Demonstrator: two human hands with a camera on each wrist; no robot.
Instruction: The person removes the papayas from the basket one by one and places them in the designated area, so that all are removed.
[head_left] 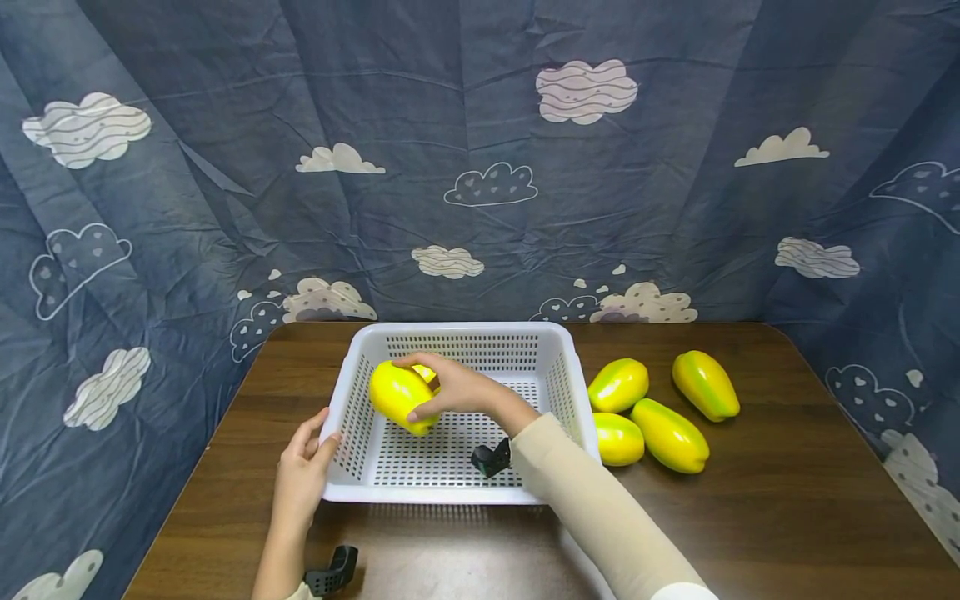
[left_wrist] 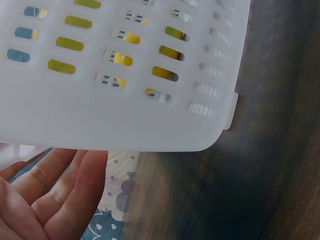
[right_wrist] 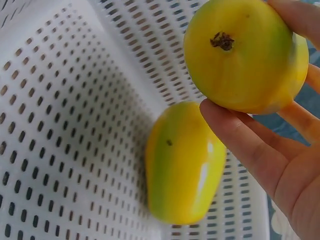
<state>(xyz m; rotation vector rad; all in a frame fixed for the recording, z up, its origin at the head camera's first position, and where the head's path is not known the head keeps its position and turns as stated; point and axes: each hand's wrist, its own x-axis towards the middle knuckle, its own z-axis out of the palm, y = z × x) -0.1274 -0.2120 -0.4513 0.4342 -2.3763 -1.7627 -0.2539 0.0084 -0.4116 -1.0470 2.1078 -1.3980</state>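
A white perforated plastic basket (head_left: 465,495) stands on the wooden table. My left hand (head_left: 300,471) grips its left rim, thumb at the inner side; in the left wrist view those fingers (left_wrist: 87,187) go behind the basket wall (left_wrist: 125,120). Over the basket's left part, my right hand (head_left: 461,387) holds a yellow papaya (head_left: 397,396) between thumb and fingers. The right wrist view shows the stem end of this held papaya (right_wrist: 240,60). Below it another yellow-green papaya (right_wrist: 185,170) lies in the basket along a wall, mostly hidden in the head view.
To the basket's right lie several papayas: two close to its right wall, one (head_left: 618,385) behind the other (head_left: 618,439), one beside them (head_left: 670,436), and one farther off (head_left: 706,385). A blue cloud-print curtain (head_left: 420,208) hangs behind the table (head_left: 780,500).
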